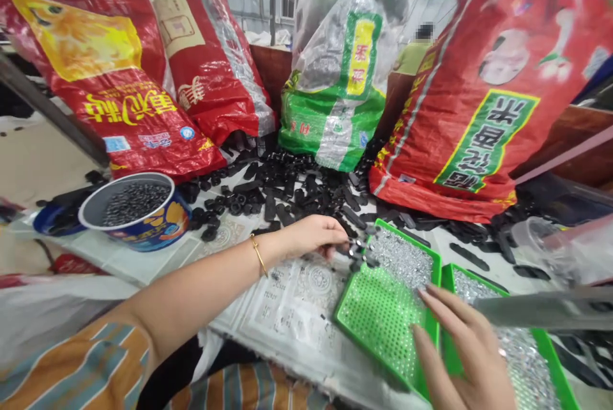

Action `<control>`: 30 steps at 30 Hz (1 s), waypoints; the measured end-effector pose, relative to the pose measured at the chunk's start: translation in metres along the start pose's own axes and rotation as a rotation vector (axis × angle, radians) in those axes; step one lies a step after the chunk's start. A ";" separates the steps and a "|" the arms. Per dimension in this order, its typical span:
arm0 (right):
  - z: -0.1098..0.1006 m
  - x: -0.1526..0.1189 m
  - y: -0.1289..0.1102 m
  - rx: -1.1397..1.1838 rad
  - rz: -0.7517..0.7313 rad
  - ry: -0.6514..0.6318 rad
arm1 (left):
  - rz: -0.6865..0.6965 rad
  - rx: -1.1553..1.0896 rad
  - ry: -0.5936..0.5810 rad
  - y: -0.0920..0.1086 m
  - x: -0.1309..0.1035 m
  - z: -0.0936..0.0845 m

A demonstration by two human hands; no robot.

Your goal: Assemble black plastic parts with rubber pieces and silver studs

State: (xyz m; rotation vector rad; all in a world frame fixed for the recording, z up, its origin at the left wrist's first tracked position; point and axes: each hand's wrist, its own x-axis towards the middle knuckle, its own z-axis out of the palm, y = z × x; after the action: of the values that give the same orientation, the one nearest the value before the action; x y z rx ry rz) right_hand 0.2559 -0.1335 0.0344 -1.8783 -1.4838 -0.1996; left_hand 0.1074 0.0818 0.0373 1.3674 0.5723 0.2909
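My left hand (320,236) is closed, its fingertips pinching a small black plastic piece with shiny clear stones (360,253). That piece hangs by the upper left corner of a green perforated tray (378,327). Small glittering stones (405,255) fill the far end of this tray, while its near end shows bare holes. Over the tray's right side, my right hand (472,352) has its fingers apart, and I see nothing between them. Beneath and beside it stands a second green tray (558,359), also bearing glittering stones.
Many loose black plastic pieces (306,186) lie along the back. Behind them stand red sacks (163,122) (460,97) and a green-white sack (335,103). At left is a blue tub (158,231) of black beads. A blurred grey bar (555,309) juts in from the right. Another person sits far behind.
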 end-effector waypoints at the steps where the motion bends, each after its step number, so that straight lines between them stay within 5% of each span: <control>1: 0.008 0.010 -0.008 -0.050 -0.110 -0.084 | -0.037 -0.043 -0.065 -0.003 -0.013 0.001; 3: 0.027 0.026 -0.020 -0.088 -0.257 -0.245 | -0.098 -0.096 -0.139 -0.010 -0.037 0.003; 5: 0.046 0.031 -0.028 -0.051 -0.322 -0.395 | -0.150 -0.130 -0.081 -0.018 -0.059 0.005; 9: 0.077 0.024 -0.050 0.013 -0.093 -0.471 | -0.111 -0.501 0.374 -0.037 -0.093 0.017; 12: 0.095 0.014 -0.077 0.053 0.090 -0.473 | -0.064 -0.814 0.507 -0.051 -0.106 0.027; 18: 0.110 0.020 -0.099 0.306 -0.066 -0.714 | -0.036 -0.892 0.751 -0.060 -0.115 0.008; 24: 0.126 0.073 -0.074 -0.122 -0.053 -0.593 | -0.132 -0.775 0.771 -0.057 -0.128 -0.017; 30: 0.158 0.091 -0.074 -0.330 -0.102 -0.661 | -0.188 -0.826 0.768 -0.064 -0.136 -0.023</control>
State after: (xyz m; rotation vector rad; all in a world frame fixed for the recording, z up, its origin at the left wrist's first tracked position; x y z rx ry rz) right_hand 0.1715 0.0409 0.0004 -2.2629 -2.0881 0.1612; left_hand -0.0264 0.0182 0.0017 0.3601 1.0544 0.8085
